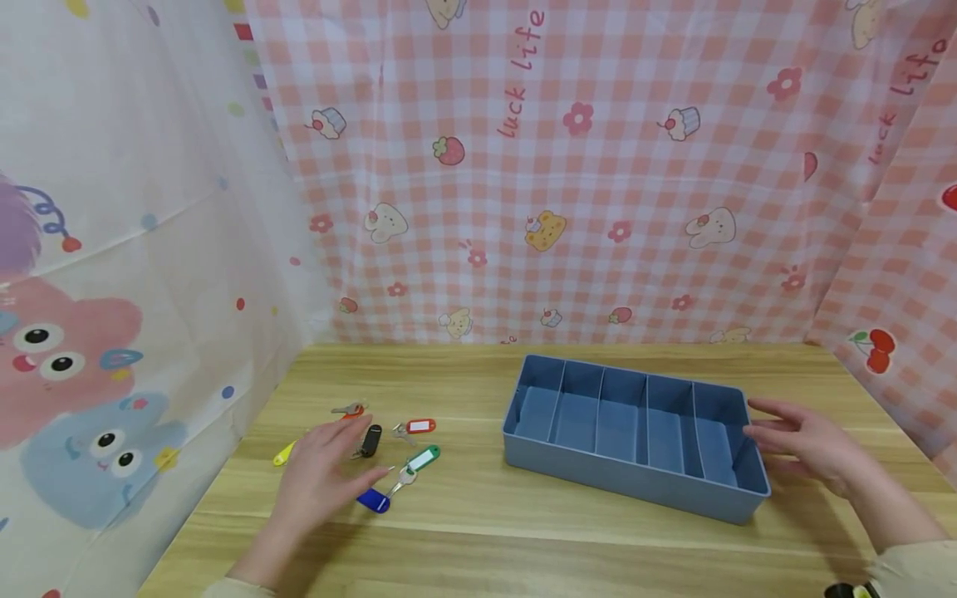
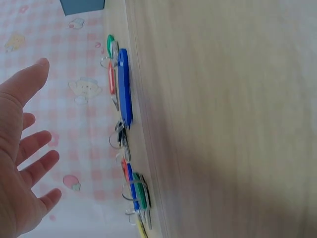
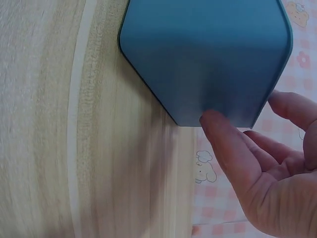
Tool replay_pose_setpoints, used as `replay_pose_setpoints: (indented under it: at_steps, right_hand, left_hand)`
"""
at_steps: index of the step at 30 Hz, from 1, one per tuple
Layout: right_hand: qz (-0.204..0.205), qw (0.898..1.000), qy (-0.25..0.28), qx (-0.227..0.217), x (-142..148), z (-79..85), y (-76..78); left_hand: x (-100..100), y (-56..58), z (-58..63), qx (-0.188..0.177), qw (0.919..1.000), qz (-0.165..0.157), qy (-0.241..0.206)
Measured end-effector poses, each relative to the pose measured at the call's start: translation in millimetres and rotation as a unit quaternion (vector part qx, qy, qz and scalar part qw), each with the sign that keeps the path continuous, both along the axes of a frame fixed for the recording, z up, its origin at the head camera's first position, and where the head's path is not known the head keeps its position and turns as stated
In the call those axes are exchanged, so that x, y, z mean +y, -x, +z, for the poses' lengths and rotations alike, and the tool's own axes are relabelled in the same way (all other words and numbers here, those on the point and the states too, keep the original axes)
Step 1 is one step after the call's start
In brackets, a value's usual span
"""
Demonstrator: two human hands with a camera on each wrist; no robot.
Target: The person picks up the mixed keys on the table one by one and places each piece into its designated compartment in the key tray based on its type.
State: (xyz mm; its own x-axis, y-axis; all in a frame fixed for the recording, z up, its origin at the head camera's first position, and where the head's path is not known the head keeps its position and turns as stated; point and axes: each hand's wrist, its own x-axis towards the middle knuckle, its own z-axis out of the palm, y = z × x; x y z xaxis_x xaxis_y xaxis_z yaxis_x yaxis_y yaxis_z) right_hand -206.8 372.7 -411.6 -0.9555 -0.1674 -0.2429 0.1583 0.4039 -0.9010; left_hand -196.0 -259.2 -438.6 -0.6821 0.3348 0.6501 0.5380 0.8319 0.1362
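Observation:
My left hand (image 1: pixel 317 473) hovers with spread fingers among several keys with coloured tags, holding nothing. Near its thumb lie a blue key tag (image 1: pixel 374 500) and a key with a green tag (image 1: pixel 423 458). Beyond are a black key tag (image 1: pixel 371 440) and a red key tag (image 1: pixel 420 426); a yellow key tag (image 1: pixel 284 453) shows left of the hand. In the left wrist view, more tags (image 2: pixel 138 191) lie bunched together. My right hand (image 1: pixel 811 440) is at the right end of a blue-grey divided box (image 1: pixel 628 477), its fingers extended against the end wall and rim.
The box has several compartments in a row, and it sits slightly angled on the wooden table (image 1: pixel 463 548). Patterned cloth (image 1: pixel 568 174) hangs behind the table and at both sides. A dark object (image 1: pixel 839 590) shows by the right sleeve.

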Motion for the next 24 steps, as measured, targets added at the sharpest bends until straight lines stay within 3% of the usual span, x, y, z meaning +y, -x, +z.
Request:
replay_pose_setpoints:
  at_steps: [17, 24]
  right_hand:
    - [0.002, 1.000, -0.018, -0.002, -8, 1.5, 4.9]
    - [0.003, 1.000, -0.012, 0.010, -18, 0.8, 7.8]
  left_hand:
    - [-27, 0.2, 6.1, -0.019, 0.9994, 0.013, -0.027]
    - [-34, -1.1, 10.2, -0.069, 0.9949, 0.034, -0.065]
